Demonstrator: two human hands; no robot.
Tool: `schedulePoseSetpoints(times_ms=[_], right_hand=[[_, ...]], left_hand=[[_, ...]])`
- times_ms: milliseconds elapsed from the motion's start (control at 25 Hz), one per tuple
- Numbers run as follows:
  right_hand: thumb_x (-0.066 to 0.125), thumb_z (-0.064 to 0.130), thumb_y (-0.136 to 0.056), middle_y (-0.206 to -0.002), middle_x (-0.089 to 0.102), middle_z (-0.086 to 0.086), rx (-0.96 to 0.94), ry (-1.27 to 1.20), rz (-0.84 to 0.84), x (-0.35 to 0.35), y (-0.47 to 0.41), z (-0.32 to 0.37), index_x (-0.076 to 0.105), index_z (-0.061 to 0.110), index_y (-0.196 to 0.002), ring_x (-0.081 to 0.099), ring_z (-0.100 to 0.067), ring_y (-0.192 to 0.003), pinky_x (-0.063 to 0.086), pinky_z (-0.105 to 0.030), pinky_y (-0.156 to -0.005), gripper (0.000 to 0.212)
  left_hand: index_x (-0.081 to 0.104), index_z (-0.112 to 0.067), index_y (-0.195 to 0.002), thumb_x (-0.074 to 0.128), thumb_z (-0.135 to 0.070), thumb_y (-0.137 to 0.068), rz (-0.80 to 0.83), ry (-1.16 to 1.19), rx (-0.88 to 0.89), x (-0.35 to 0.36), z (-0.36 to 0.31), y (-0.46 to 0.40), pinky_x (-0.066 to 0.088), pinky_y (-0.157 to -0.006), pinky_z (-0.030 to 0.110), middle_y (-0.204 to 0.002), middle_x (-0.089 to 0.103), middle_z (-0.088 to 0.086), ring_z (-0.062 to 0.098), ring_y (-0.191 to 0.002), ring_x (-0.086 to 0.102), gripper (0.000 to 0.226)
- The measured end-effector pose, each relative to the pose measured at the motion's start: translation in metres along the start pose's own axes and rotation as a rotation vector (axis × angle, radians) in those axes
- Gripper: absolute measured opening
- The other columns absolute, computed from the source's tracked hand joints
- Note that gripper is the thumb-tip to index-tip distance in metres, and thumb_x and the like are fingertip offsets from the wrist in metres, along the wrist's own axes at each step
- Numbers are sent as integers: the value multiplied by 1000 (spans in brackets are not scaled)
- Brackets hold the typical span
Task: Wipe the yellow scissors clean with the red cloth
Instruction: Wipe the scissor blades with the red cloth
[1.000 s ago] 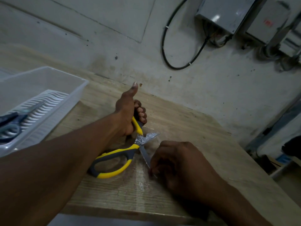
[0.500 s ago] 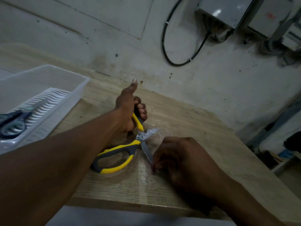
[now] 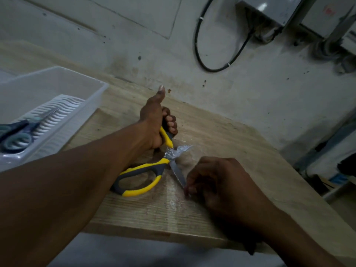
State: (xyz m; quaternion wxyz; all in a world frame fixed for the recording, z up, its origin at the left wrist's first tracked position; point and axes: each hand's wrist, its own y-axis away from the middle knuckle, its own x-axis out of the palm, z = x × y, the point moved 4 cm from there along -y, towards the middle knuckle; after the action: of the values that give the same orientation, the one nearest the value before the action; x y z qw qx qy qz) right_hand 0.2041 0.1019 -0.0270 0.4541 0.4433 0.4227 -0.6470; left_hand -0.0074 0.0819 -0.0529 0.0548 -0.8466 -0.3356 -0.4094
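— Where are the scissors [image 3: 148,170]?
— Centre frame, spread open on the wooden board [image 3: 221,135]. The left hand [image 3: 154,124] grips the upper handle, thumb raised.
— The right hand [image 3: 215,182]?
— Curled, pinching at the lower blade's tip; a reddish bit shows there.

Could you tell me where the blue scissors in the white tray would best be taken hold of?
Probably by the handle loops of the blue scissors, coming from above: they lie flat in the white tray, loops at the near end, blades pointing away.
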Motion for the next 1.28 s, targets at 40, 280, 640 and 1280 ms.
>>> schedulePoseSetpoints(times_ms=[40,280,640,1280], right_hand=[[76,20,-78,-88,70,17,10,8,-47,-1,-3,1,75,33,-82,66,-1,-84,60,-38,-73,14],[73,29,-78,-88,70,10,-25,-93,-212,7,-45,10,78,32,-87,69,-14,-83,59,-44,-71,11],[77,23,-78,-89,70,14,-101,-10,-178,6,-21,6,78,32,-83,67,-8,-80,58,-39,-67,11],[79,14,-78,-90,71,9,-131,-65,-194,6,-34,8,81,29,-85,69,-15,-81,58,-44,-68,16]], left_hand=[[33,-18,-52,59,-73,-87,-4,-1,6,0,0,0,28,-41,17,-47,30,3,17,-38,29,71],[31,-19,-53,57,-74,-87,12,-6,-19,-3,1,-1,26,-42,17,-48,28,2,17,-39,27,70],[31,-19,-55,59,-76,-85,44,-30,-1,-4,1,-5,28,-41,18,-47,29,2,17,-39,29,70],[33,-17,-49,58,-76,-86,41,-17,0,-6,0,2,28,-41,19,-47,30,1,17,-39,30,74]])
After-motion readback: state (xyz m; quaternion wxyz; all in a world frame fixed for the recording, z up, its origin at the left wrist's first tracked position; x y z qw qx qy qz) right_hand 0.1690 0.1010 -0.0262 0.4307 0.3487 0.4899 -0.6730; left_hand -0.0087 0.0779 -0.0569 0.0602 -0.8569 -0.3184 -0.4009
